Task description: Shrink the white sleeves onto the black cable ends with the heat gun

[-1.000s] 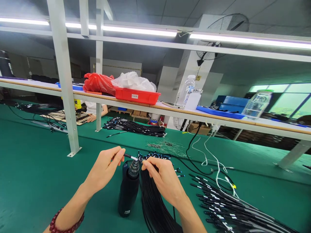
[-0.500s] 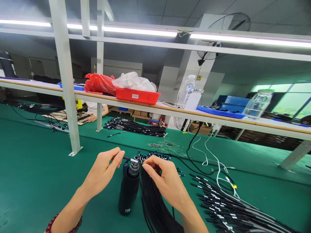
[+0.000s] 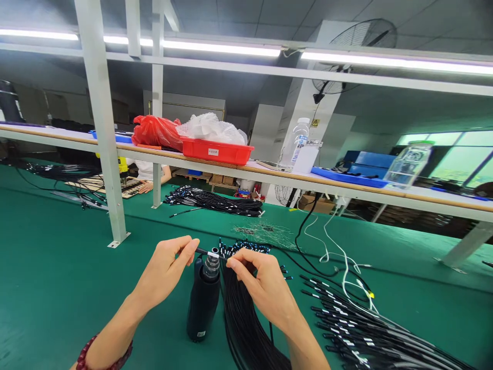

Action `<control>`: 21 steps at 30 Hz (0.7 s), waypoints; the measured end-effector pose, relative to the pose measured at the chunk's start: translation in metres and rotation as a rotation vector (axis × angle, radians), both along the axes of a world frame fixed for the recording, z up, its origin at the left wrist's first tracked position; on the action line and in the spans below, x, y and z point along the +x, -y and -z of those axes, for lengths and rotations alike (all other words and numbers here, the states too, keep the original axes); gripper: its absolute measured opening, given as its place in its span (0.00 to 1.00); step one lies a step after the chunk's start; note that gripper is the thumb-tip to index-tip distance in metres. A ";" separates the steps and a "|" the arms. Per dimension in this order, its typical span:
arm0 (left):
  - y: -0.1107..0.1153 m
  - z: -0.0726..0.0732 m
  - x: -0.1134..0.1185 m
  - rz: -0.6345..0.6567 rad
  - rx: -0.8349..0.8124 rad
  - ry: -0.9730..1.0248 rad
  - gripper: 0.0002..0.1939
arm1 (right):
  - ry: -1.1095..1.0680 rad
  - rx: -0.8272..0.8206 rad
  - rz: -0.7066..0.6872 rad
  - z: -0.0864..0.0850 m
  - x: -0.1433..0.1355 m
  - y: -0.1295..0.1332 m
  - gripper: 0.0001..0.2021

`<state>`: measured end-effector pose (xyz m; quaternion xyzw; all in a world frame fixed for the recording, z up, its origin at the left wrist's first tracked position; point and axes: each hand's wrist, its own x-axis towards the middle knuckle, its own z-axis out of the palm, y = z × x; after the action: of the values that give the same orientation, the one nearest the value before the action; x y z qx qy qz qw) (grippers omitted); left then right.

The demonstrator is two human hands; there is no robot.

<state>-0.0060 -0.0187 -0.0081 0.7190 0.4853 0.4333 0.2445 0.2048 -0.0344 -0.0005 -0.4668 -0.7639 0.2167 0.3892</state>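
Note:
Between my two hands a thin black cable (image 3: pixel 203 251) with a white label is held out sideways, right at the metal nozzle (image 3: pixel 212 263) of a black hot air gun (image 3: pixel 203 308) standing upright. My left hand (image 3: pixel 165 272) pinches its left end between thumb and fingers. On the other side my right hand (image 3: pixel 265 288) pinches it with thumb and forefinger. Beneath my right hand runs a thick bundle of black cables (image 3: pixel 246 324), their blue-and-white tipped ends fanned out behind the nozzle.
Another bundle of labelled black cables (image 3: pixel 346 329) lies at the right, and one (image 3: pixel 215 200) lies at the back. White cords (image 3: pixel 346 267) trail over the green table (image 3: pixel 57 267). A shelf post (image 3: pixel 103 128) stands left. A person's hand (image 3: pixel 145 187) rests beyond it.
Hardly anything differs. My hands still hold the labelled cable by the nozzle, and the view has shifted very slightly.

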 end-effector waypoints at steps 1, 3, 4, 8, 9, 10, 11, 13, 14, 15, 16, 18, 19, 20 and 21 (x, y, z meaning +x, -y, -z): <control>-0.001 0.000 0.000 0.001 0.001 -0.005 0.26 | -0.008 0.005 0.003 0.000 0.000 -0.001 0.15; -0.003 0.000 0.001 -0.001 -0.001 -0.012 0.25 | -0.020 0.014 0.005 0.000 -0.001 -0.001 0.15; -0.003 0.000 0.001 -0.002 -0.002 -0.012 0.24 | -0.023 0.018 0.004 0.000 -0.001 -0.001 0.15; -0.005 -0.001 0.001 0.002 0.013 0.019 0.23 | -0.048 0.047 0.037 0.000 -0.001 -0.002 0.15; -0.004 -0.002 0.001 0.001 0.020 0.031 0.22 | -0.066 0.064 0.072 0.001 0.002 -0.005 0.16; -0.004 -0.003 0.000 -0.001 0.026 0.041 0.21 | -0.088 0.086 0.121 0.002 0.006 -0.011 0.16; -0.004 -0.003 -0.002 -0.005 0.028 0.046 0.21 | -0.102 0.108 0.191 0.004 0.013 -0.018 0.17; -0.002 0.001 -0.008 -0.015 0.017 0.031 0.19 | -0.095 0.135 0.354 0.013 0.032 -0.037 0.19; -0.001 0.006 -0.012 -0.015 0.000 0.007 0.18 | -0.057 0.134 0.445 0.020 0.043 -0.046 0.21; 0.001 0.016 -0.018 -0.008 -0.029 -0.028 0.17 | -0.025 0.123 0.510 0.031 0.055 -0.054 0.22; 0.003 0.030 -0.025 0.002 -0.070 -0.073 0.16 | 0.002 0.104 0.555 0.043 0.067 -0.060 0.23; 0.011 0.068 -0.043 0.040 -0.190 -0.190 0.13 | 0.059 0.031 0.601 0.072 0.088 -0.063 0.23; 0.017 0.092 -0.053 0.055 -0.261 -0.252 0.10 | 0.083 -0.019 0.598 0.087 0.096 -0.061 0.21; 0.023 0.116 -0.063 0.071 -0.330 -0.304 0.06 | 0.104 -0.073 0.577 0.102 0.103 -0.056 0.19; 0.031 0.139 -0.074 0.107 -0.413 -0.370 0.07 | 0.118 -0.124 0.546 0.116 0.108 -0.049 0.18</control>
<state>-0.0799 -0.0498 -0.1469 0.7457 0.5608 0.1731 0.3155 0.3129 0.0149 -0.1161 -0.6898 -0.6167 0.1227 0.3589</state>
